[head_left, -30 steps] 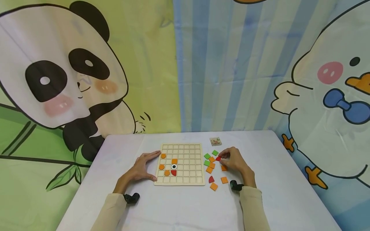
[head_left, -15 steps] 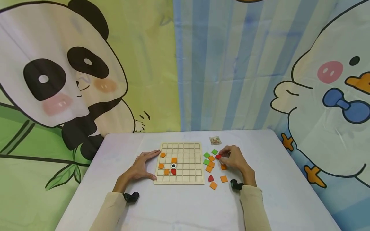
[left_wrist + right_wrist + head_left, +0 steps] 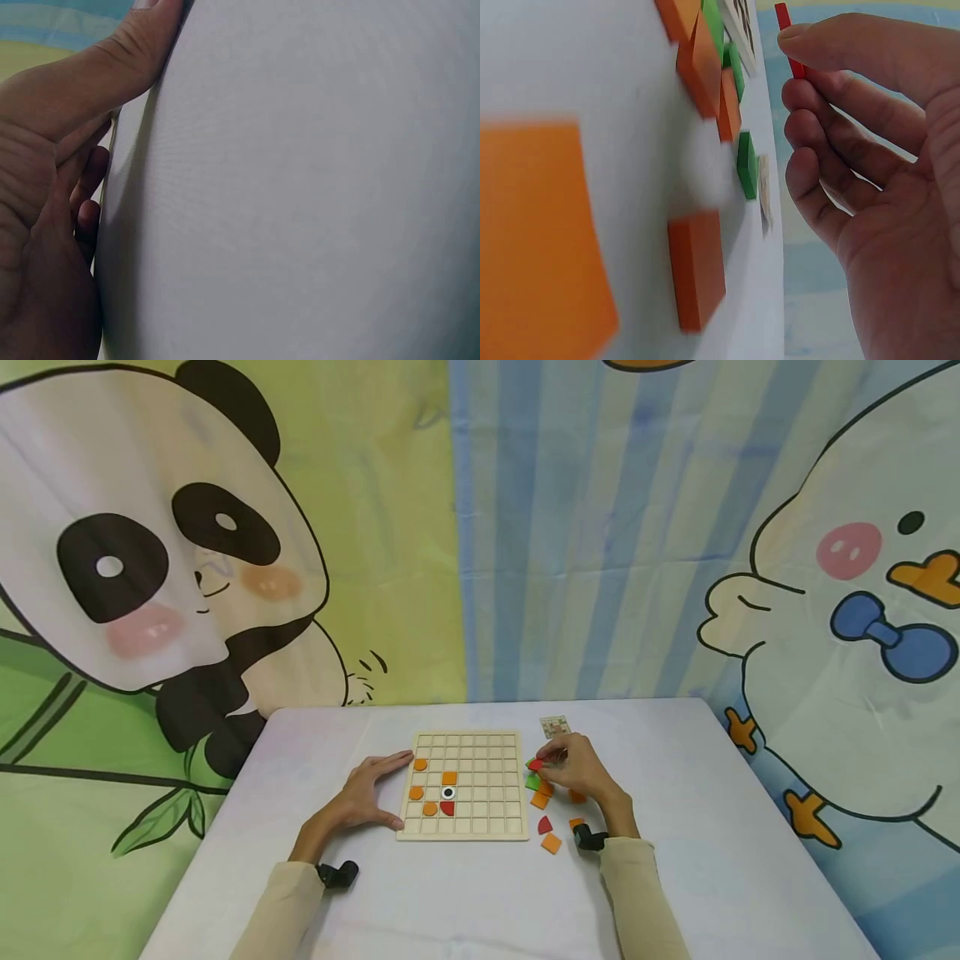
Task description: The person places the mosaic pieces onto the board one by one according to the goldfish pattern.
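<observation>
I'm pinching a red piece [image 3: 536, 765] in my right hand [image 3: 579, 770], left hand [image 3: 360, 795] spread wide against the board [image 3: 480, 793], likely mid-placement, next probably needing a leftward reach.

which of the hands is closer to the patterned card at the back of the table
Right. The right hand, pinching a red piece, is just in front of the card; the left hand is farther away, at the left edge of the board.

The grid board [image 3: 487, 781] looks wooden and matt, the red piece [image 3: 535, 765] smooth.
</observation>
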Motion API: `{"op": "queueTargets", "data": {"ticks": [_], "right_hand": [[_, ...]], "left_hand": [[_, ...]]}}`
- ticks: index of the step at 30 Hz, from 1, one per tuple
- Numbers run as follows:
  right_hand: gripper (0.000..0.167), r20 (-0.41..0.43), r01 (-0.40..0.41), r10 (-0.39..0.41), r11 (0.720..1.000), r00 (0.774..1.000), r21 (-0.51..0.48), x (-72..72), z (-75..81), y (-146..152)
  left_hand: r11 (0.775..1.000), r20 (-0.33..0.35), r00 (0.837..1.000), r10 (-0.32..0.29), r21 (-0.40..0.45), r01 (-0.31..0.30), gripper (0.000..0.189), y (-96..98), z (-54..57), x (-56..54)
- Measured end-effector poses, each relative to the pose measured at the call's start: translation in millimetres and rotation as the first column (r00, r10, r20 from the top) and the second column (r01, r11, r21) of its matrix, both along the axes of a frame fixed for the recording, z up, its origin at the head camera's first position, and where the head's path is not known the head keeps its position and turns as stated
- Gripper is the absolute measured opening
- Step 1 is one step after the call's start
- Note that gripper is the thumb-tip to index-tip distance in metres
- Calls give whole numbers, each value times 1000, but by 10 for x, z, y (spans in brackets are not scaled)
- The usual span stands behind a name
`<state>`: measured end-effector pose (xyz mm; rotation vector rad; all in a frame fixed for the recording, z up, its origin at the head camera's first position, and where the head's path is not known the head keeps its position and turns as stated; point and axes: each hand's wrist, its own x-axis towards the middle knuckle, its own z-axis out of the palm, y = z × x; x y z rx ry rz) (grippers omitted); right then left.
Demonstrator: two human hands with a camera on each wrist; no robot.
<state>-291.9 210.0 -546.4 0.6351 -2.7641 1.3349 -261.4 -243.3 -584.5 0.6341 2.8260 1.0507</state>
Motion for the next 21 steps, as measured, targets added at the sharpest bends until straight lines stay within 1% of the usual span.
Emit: {"op": "queueTargets", "data": {"ticks": [2,6,13,17,21], "right_hand": [[19,1,-25,25,1000,1000,-17,-8,-1,-70],[17,-16,-65,65,998,998,-17,-27,-8,-191],[15,-17,-102,103,995,995,16,-61,-28,-378],[15,-24,-132,132,991,991,7,-64,-23,-480],[17,-25,-141,141,990,990,7,-84,-18,-575]], "left_hand": [[1000,-4,1000,0,1,0,130,-9,-4,5],[1000,-14,1000,-8,1,8,130,-14,-7,5],[1000,-20,1000,-12,1,12,130,-7,-5,16],[1000,-15,1000,-9,8,9,129,-2,4,28],[1000,-20,1000,-10,5,10,128,0,17,23]]}}
